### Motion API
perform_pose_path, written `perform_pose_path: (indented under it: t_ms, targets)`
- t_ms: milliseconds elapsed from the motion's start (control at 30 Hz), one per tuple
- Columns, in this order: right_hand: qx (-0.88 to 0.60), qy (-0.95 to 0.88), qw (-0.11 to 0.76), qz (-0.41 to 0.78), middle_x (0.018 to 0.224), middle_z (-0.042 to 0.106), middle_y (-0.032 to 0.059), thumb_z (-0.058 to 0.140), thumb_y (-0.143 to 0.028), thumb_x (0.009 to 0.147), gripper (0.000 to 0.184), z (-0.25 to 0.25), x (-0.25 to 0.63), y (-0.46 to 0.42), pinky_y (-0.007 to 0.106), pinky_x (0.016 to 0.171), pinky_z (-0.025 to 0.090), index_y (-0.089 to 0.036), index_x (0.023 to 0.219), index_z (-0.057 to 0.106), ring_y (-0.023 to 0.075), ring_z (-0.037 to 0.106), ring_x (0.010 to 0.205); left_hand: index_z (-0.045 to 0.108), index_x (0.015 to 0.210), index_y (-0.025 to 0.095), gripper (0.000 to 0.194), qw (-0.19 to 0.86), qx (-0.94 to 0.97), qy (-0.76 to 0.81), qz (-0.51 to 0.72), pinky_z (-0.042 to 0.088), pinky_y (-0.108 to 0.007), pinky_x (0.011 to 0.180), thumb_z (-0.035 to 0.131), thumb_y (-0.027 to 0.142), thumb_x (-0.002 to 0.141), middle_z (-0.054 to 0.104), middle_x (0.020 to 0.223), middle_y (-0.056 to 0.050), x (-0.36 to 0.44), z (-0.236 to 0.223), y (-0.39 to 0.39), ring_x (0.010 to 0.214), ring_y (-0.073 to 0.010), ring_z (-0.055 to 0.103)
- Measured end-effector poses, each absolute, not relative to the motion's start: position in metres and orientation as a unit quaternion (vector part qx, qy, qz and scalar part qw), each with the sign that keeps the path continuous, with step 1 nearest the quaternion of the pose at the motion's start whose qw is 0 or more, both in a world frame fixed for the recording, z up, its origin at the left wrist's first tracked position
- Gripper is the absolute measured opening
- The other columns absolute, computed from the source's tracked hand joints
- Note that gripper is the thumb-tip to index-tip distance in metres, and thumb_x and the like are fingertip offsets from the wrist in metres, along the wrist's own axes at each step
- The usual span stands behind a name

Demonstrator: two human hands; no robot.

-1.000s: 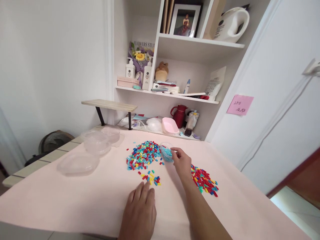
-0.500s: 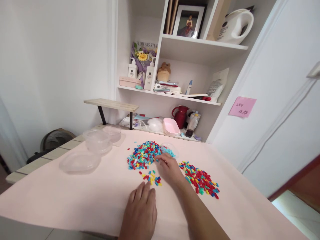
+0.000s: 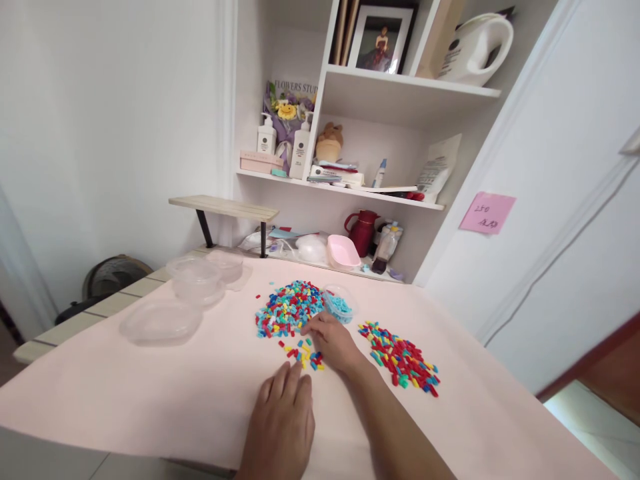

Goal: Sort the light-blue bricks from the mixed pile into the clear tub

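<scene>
My left hand (image 3: pixel 283 417) lies flat on the pale pink table cover with its fingers stretched out. Just beyond its fingertips is a small scatter of red, yellow, green and blue toy bricks (image 3: pixel 306 355). My right hand (image 3: pixel 332 341) reaches in from the right, fingertips drawn together at the near edge of a big mixed pile of tiny bricks (image 3: pixel 290 308). Whatever is between those fingertips is too small or hidden to make out. Behind this hand stands a clear round tub (image 3: pixel 354 308) holding light blue bricks. A second heap, mostly red bricks (image 3: pixel 405 360), spreads to the right of my wrist.
Clear plastic containers (image 3: pixel 197 280) and a shallow clear lid or tray (image 3: pixel 160 322) sit on the left of the table. At the back are a wooden riser (image 3: pixel 223 208), a pink tray (image 3: pixel 343 252) and a red jug (image 3: pixel 363 230), under white shelves (image 3: pixel 410 79).
My right hand has shifted slightly left and nearer along the pile's edge, so more of the clear tub shows. My left hand stays in place.
</scene>
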State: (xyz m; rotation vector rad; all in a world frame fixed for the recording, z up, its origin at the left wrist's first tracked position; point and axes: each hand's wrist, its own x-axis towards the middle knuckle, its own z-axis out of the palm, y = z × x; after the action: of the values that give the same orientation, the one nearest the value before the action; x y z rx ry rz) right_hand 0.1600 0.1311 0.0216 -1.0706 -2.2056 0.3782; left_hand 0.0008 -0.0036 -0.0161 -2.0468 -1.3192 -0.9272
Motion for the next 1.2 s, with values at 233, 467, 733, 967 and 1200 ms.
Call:
perform_pose_path:
  t_ms: [233, 467, 733, 967, 1200]
  targets:
    - [-0.452, -0.813, 0.348, 0.117, 0.095, 0.067, 0.0037, 0.047, -0.004, 0.083, 0.033, 0.0199, 0.1643, 0.1312, 0.029, 0.083, 0.048, -0.024, 0.083, 0.074, 0.0180, 0.063, 0.090, 0.064, 0.113, 0.023, 0.030, 0.263, -0.757, -0.493, -0.339, 0.046, -0.038, 0.092, 0.047, 0.019, 0.088, 0.069, 0.122, -0.005, 0.0012, -0.0181, -0.0030, 0.116, -0.0225, 0.059]
    - [-0.410, -0.869, 0.271, 0.053, 0.101, 0.065, 0.0059, 0.051, -0.014, 0.092, 0.042, 0.0192, 0.1638, 0.1320, 0.032, 0.086, 0.047, -0.036, 0.120, 0.072, 0.0218, 0.061, 0.097, 0.064, 0.114, 0.022, 0.031, 0.261, -0.758, -0.495, -0.335, 0.045, -0.038, 0.092, 0.046, 0.019, 0.089, 0.069, 0.123, -0.005, 0.0015, -0.0160, -0.0038, 0.116, -0.0225, 0.059]
    - [-0.485, -0.815, 0.303, 0.097, 0.101, 0.069, 0.0036, 0.049, -0.010, 0.089, 0.031, 0.0231, 0.1637, 0.1302, 0.027, 0.085, 0.046, -0.026, 0.089, 0.076, 0.0175, 0.064, 0.094, 0.063, 0.115, 0.022, 0.031, 0.266, -0.757, -0.493, -0.337, 0.044, -0.038, 0.093, 0.046, 0.019, 0.089, 0.069, 0.123, -0.005, 0.0013, -0.0180, -0.0034, 0.118, -0.0223, 0.058]
    - [-0.473, -0.821, 0.304, 0.102, 0.103, 0.071, 0.0034, 0.054, -0.018, 0.091, 0.027, 0.0222, 0.1650, 0.1313, 0.028, 0.087, 0.046, -0.029, 0.107, 0.074, 0.0192, 0.064, 0.097, 0.064, 0.114, 0.022, 0.031, 0.262, -0.758, -0.494, -0.337, 0.044, -0.038, 0.093, 0.045, 0.018, 0.089, 0.069, 0.123, -0.005, 0.0018, -0.0179, -0.0043, 0.117, -0.0221, 0.059]
    - [-0.484, -0.823, 0.283, 0.094, 0.095, 0.071, 0.0029, 0.061, -0.019, 0.087, 0.017, 0.0233, 0.1608, 0.1335, 0.027, 0.080, 0.044, -0.027, 0.089, 0.076, 0.0190, 0.064, 0.095, 0.064, 0.113, 0.022, 0.031, 0.277, -0.756, -0.486, -0.338, 0.045, -0.037, 0.092, 0.045, 0.020, 0.089, 0.070, 0.122, -0.004, 0.0005, -0.0184, -0.0023, 0.115, -0.0219, 0.060]
